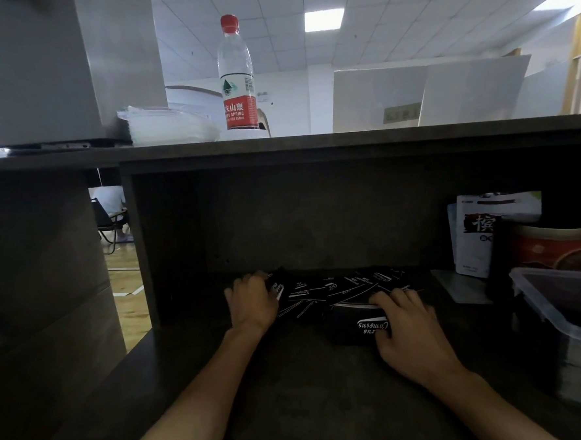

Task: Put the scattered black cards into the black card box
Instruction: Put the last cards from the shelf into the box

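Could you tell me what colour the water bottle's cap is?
Red; the cap shows in the head view.

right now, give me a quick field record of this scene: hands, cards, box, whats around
left hand: curled over cards at the left end of the spread
right hand: gripping the black card box, fingers over its top edge
black cards: scattered on the desk surface, behind the box
box state: lying on the desk, white script facing the camera
upper shelf: water bottle with red cap, upright
right side: clear plastic container, white packet
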Motion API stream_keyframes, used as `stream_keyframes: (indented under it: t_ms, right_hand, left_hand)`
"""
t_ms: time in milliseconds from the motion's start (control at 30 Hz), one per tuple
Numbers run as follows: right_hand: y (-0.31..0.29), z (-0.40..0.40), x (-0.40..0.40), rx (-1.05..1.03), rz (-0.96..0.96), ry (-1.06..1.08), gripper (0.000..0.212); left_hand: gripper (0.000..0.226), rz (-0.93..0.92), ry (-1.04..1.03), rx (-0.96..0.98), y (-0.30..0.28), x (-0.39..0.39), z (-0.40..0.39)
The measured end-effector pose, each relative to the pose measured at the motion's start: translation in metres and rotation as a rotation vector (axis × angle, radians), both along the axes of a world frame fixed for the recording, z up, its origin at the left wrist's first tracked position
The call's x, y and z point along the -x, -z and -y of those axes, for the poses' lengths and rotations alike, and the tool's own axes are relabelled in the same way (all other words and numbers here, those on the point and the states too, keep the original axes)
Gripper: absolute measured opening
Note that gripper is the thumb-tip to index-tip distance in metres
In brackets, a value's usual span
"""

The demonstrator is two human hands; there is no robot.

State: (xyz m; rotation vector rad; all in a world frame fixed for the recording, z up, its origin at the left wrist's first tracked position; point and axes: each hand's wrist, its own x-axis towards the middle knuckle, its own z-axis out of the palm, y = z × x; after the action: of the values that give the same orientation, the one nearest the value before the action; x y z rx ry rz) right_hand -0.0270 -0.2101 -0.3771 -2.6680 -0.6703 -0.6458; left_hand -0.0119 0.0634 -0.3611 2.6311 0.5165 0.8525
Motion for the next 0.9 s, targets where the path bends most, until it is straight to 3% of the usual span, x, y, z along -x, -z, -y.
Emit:
stream_keyframes:
  t_ms: [167,267,333,400,433,533,600,700,833,900]
  right_hand:
    - [-0.001,0.000,0.002,-0.003,0.010,-0.001,0.047]
    - [-0.002,0.000,0.002,-0.004,0.014,-0.004,0.045]
    - [-0.001,0.000,0.002,-0.012,0.025,-0.004,0.042]
    - [-0.002,0.000,0.003,-0.014,0.027,0.003,0.040]
    - [-0.001,0.000,0.003,-0.013,0.026,0.007,0.040]
    - [-0.001,-0.001,0.002,-0.035,0.020,0.006,0.042]
    - [-0.001,-0.001,0.001,-0.068,-0.007,0.006,0.056]
    - [0.000,-0.001,0.001,-0.060,-0.024,0.006,0.074]
    - [0.002,-0.002,-0.002,0.010,0.021,0.003,0.054]
    - [0.002,-0.001,-0.003,-0.004,0.038,-0.019,0.047]
  left_hand:
    - [0.011,0.321,0.206,0.591,-0.011,0.003,-0.001]
    - [0.041,0.423,0.490,0.892,-0.011,0.003,0.011]
    - [0.068,0.466,0.619,0.949,-0.009,0.002,0.021]
    - [0.088,0.432,0.661,0.901,-0.005,0.002,0.031]
    - [0.087,0.414,0.658,0.870,-0.003,0.003,0.038]
    - [0.052,0.360,0.654,0.833,0.002,0.006,0.060]
    - [0.031,0.270,0.662,0.789,0.005,0.007,0.072]
    - [0.035,0.157,0.703,0.488,0.011,0.012,0.070]
    - [0.029,-0.019,0.771,-0.031,0.020,0.011,0.063]
    - [0.036,0.096,0.692,-0.040,0.015,0.009,0.059]
